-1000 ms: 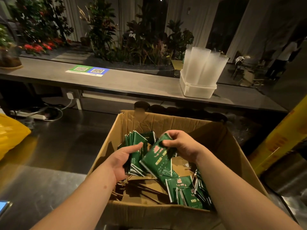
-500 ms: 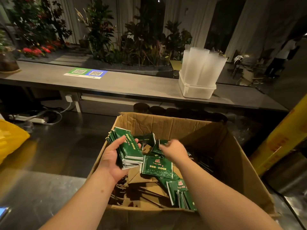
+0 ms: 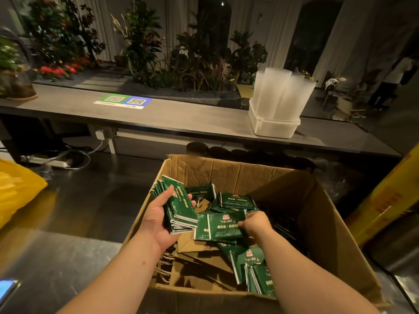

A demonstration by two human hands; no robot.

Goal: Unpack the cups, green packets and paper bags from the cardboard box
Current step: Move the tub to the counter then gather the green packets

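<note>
A stack of green packets (image 3: 180, 207) is gripped in the left hand (image 3: 158, 218), with thumb and fingertips curled round its upper face. The stack is held tilted just inside the left wall of the cardboard box (image 3: 328, 223), raised above the contents. A single green packet (image 3: 221, 226) is pinched at its right edge by the right hand (image 3: 255, 223), whose fingers are curled onto it. This packet is held inside the box, just beside the lower end of the stack. Loose packets (image 3: 235, 199) are seen beyond both hands, toward the far wall. A further cluster of packets (image 3: 254, 266) is stood on edge under the right forearm, near the front wall. Brown paper bags (image 3: 204, 261) with twine handles are laid flat at the bottom of the box, beneath the hands and the packets. The box is set on the steel desk (image 3: 68, 257). Stacked translucent cups (image 3: 281, 94) are stood in a white tub (image 3: 274, 128) on the grey desk behind (image 3: 181, 118), well apart from both hands. A yellow bag (image 3: 18, 191) is seen at the left edge of the steel desk
</note>
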